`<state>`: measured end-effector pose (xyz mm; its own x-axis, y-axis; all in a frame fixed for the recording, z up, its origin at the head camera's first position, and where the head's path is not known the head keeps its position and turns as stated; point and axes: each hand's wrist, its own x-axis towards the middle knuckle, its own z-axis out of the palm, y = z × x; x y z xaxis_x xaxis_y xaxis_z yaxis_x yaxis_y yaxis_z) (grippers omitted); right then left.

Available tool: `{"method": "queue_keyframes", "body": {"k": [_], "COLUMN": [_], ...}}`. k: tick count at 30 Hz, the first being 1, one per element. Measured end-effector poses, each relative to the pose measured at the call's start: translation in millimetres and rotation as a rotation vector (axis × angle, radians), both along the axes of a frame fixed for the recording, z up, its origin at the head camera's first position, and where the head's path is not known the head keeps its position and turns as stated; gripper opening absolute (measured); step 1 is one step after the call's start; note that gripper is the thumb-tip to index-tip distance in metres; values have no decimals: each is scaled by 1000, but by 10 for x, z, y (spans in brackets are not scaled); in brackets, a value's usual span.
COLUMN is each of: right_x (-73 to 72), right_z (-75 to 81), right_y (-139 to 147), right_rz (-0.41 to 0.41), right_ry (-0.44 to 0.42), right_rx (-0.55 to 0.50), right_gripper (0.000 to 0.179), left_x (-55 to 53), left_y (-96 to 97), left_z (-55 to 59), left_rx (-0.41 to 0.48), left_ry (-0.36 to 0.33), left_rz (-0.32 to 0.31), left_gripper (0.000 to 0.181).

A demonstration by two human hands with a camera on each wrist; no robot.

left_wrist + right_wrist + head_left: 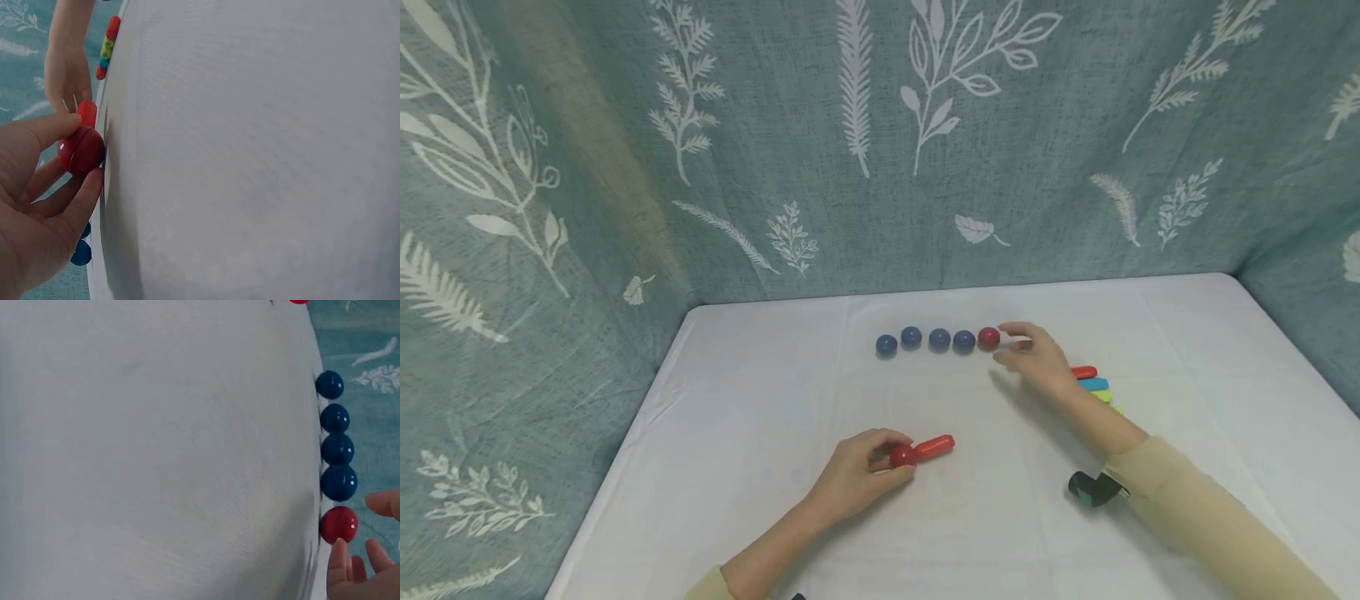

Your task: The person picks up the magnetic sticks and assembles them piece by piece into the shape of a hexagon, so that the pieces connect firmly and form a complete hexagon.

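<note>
My left hand (pixel 859 475) holds a shiny red ball (pixel 903 455) between thumb and fingers, low over the white table. A seam runs round this ball (pixel 85 152) in the left wrist view. A short red rounded stick (pixel 935 447) lies at the ball's right side; whether the two are joined I cannot tell. At the back, my right hand (pixel 1034 358) reaches to a second red ball (pixel 988 337), thumb and fingers parted beside it. In the right wrist view a fingertip overlaps this ball's (pixel 339 525) edge, contact unclear. Several blue balls (pixel 939 339) line up to its left.
Several coloured sticks, red (pixel 1084 372), blue (pixel 1093 384) and yellow-green, lie partly behind my right forearm. A dark device (pixel 1092 489) sits at the right wrist. Patterned green cloth (pixel 880 208) hangs behind the white table (pixel 737 400).
</note>
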<state>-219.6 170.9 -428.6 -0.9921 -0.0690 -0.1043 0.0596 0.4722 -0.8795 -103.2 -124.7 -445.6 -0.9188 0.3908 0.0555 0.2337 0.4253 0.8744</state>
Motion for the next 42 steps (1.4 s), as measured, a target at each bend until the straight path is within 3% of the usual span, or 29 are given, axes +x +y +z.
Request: {"method": "queue_keyframes", "body": {"k": [7,14,26,34,42], "right_x": [-188,-253,-318,-217,55], "right_z": [-88,-88,-125,-126,-103], "right_y": [-6,-58,-62,-41,-78], "right_rz": [31,60,74,88,167], "right_ry": [85,129,115,53,10], "right_rx": [129,194,261,238,246], "right_gripper": [55,52,45,47,46], "left_x": [2,-2,-3,-2,-15], "left_y": [1,2,6,6,5], "left_z": [-4,-17,-26,-40,-33], "left_rx": [-2,-22,-9,-17,-29], "left_ry": [-9,12,19,39,17], "left_rz": [3,-1,-3,-1,6], "left_gripper": [32,31,31,31,33]}}
